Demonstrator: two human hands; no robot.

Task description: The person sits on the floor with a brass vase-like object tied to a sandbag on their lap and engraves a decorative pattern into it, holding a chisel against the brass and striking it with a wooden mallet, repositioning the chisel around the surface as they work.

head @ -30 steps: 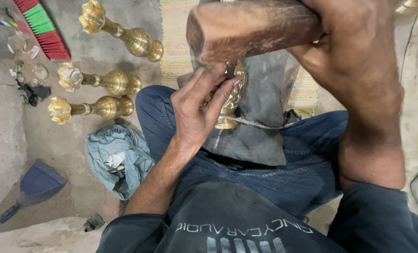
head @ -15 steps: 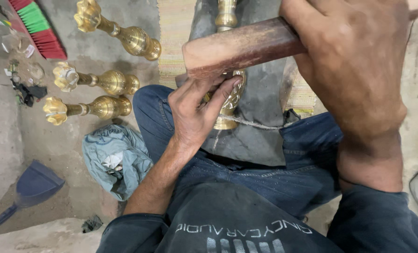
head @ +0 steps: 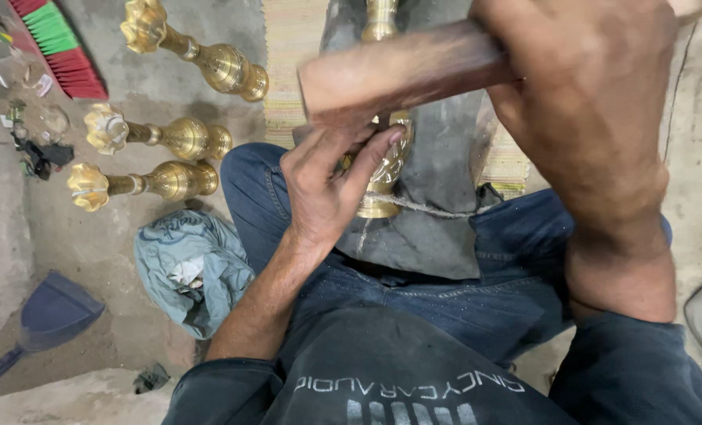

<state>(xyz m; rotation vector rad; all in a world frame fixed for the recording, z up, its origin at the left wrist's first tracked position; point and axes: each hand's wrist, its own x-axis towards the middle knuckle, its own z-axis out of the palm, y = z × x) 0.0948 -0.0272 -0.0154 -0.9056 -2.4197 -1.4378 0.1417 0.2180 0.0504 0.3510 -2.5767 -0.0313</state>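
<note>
The brass piece (head: 384, 169) lies on the person's lap, likely heavy, rigid and smooth; best held at its embossed belly, where the left hand (head: 327, 185) clamps it. Above it, the right hand (head: 579, 102) grips a wooden mallet (head: 402, 71).

The light is soft and even, with weak shadows. The wooden mallet (head: 406, 71) above the left grip (head: 327, 189) is blurred by motion. The brass stands (head: 154, 157) left of it shine gently.
</note>
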